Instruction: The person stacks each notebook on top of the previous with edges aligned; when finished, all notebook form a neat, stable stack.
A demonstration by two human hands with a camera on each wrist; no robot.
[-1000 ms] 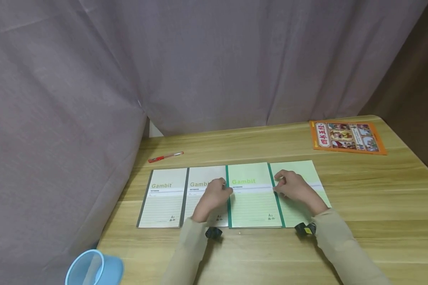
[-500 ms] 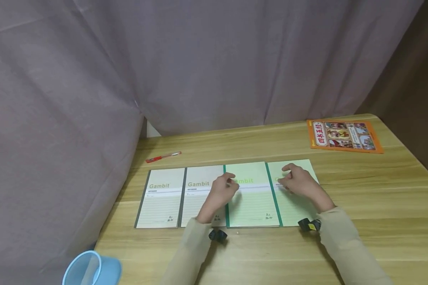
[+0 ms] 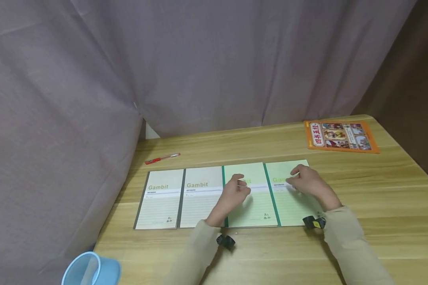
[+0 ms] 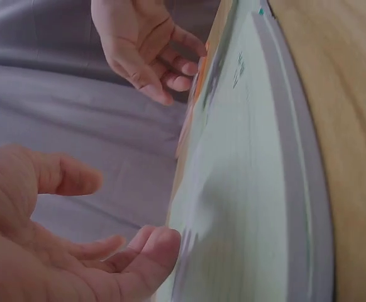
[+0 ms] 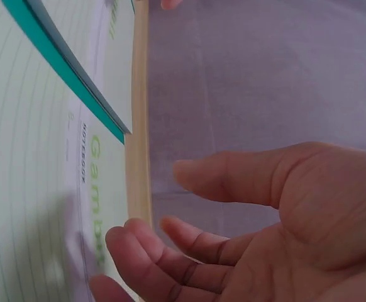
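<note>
Left hand (image 3: 232, 194) hovers over the left green notebook (image 3: 255, 208), right hand (image 3: 309, 182) over the right green notebook (image 3: 290, 208); both empty, fingers loosely bent, thumbs apart. Notebooks lie flat on the table (image 3: 271, 257), right of two white notebooks (image 3: 160, 208).

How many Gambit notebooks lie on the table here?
4, in one row: leftmost white notebook, second white notebook beside it, then inner green notebook below the left hand, and rightmost green notebook below the right hand. Any stacked beneath would be hidden.
</note>
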